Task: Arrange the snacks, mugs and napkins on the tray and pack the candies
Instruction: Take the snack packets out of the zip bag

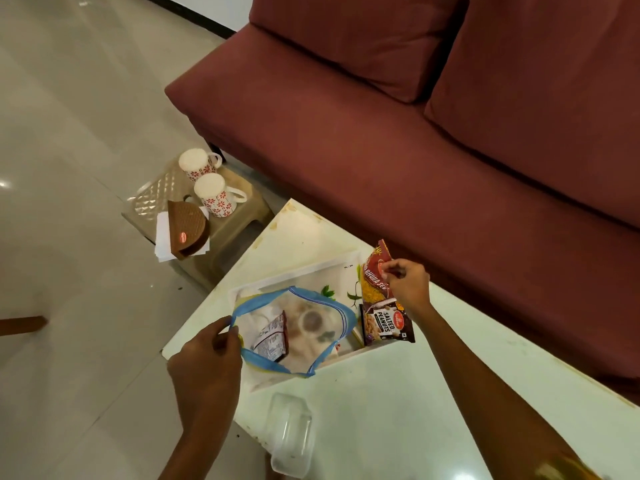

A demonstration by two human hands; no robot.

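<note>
Red foil first: the bhujia sev packet [373,282] stands nearly upright at the end of the tray [311,274], pinched near its top between the thumb and fingertips of the right hand [409,284]. Just under that hand the salted peanuts packet [385,323] lies flat, its edge jutting over the tray's rim. So light a pinch, so high up, could let the fuller lower part swing or slip. It would then drop on the peanuts and may nudge them off onto the table [381,410].

The left hand [204,362] pinches the blue rim of the zip bag [311,327]. The bag lies open-mouthed across most of the tray between the two hands, with a small dark packet [272,337] inside. Held at one point only, the mouth may sag shut, or a tug could tip that packet out. The bag also fills the room the mugs and napkins will need.

Close beside the left forearm a clear plastic tub [291,434] sits at the table's edge, and a careless sweep of the arm could knock it to the floor.

Beyond the left hand, well apart on a low stool [242,220], wait the two mugs [214,195] and the napkins [162,237] under a brown holder [188,230], near the maroon sofa [381,133].
</note>
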